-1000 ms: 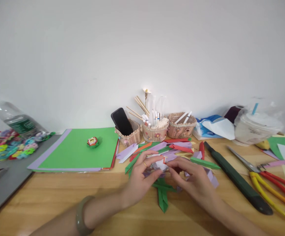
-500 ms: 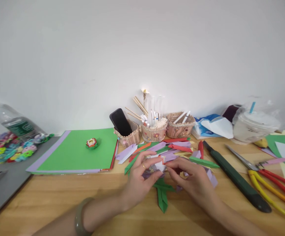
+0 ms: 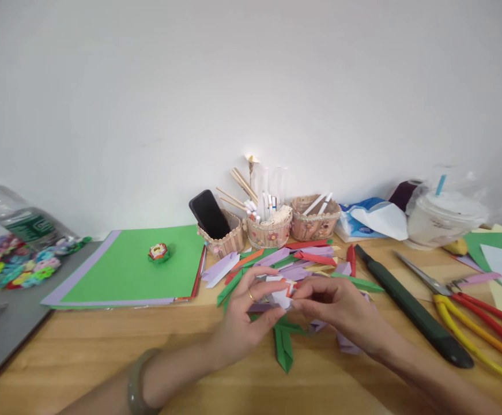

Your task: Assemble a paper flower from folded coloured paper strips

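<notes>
Between my two hands is a small folded paper piece (image 3: pixel 280 295), white with a red-orange edge. My left hand (image 3: pixel 248 308), with a ring and a bangle, grips its left side between thumb and fingers. At its right edge my right hand (image 3: pixel 331 302) pinches the paper with thumb and forefinger. Below them a folded green paper strip (image 3: pixel 283 349) lies on the table. Several folded strips in purple, red and green spread behind the hands, such as a purple strip (image 3: pixel 222 268). Part of the held piece is hidden by my fingers.
A paper flower (image 3: pixel 158 252) rests on green paper sheets (image 3: pixel 116 271) at left. Decorated baskets, one holding a phone (image 3: pixel 210 213), stand by the wall. A dark green knife-like tool (image 3: pixel 415 311), scissors (image 3: pixel 423 274) and a lidded cup (image 3: pixel 443 216) are at right.
My right hand's fingers have shifted slightly and closed in on the paper's right edge. The whole view has moved a little; my left hand keeps its hold.
</notes>
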`<action>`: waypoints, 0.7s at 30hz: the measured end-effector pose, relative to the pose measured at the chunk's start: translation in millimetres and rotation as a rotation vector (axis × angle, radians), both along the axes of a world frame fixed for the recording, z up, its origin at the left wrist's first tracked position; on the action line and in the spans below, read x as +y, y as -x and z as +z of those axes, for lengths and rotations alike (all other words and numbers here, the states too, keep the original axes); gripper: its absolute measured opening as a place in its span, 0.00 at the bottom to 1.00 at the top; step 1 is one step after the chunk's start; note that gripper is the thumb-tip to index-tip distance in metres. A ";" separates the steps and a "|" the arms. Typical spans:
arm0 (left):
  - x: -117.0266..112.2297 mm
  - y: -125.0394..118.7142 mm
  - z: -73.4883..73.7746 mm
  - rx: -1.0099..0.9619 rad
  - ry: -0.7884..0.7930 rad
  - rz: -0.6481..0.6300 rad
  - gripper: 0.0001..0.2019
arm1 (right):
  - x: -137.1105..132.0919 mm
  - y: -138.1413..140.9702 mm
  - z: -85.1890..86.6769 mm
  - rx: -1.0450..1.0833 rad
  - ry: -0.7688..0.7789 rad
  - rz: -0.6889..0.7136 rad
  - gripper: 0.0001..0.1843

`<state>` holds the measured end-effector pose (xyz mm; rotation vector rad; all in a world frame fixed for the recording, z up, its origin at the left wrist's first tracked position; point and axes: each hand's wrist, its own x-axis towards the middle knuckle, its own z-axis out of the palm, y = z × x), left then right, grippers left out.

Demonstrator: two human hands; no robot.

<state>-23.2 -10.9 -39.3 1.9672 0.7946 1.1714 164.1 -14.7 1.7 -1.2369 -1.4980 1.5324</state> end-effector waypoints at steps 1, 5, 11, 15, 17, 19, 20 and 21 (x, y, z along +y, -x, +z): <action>0.0 0.1 0.4 -0.006 0.003 -0.013 0.15 | 0.1 0.0 0.6 0.001 0.009 0.005 0.15; 0.1 0.0 2.0 -0.044 0.023 -0.066 0.15 | -0.7 -0.4 2.7 -0.014 0.025 0.028 0.15; 0.0 -1.1 1.4 -0.063 -0.011 -0.105 0.16 | -0.5 -0.9 -1.4 -0.013 -0.010 0.058 0.17; -0.1 -0.4 0.9 -0.037 -0.023 -0.083 0.15 | -0.5 -2.0 -0.3 -0.100 -0.181 0.101 0.15; 0.6 0.3 1.2 -0.010 -0.014 -0.053 0.15 | -1.0 -2.5 3.2 -0.149 -0.302 0.157 0.15; 1.9 0.5 1.6 0.006 -0.024 -0.029 0.15 | -1.4 -2.8 6.6 -0.181 -0.371 0.217 0.16; 2.6 0.5 1.7 0.009 -0.035 -0.022 0.15 | -1.6 -3.0 7.6 -0.189 -0.381 0.232 0.17; 3.2 0.4 1.8 0.010 -0.046 -0.016 0.16 | -1.8 -3.1 8.0 -0.191 -0.372 0.235 0.17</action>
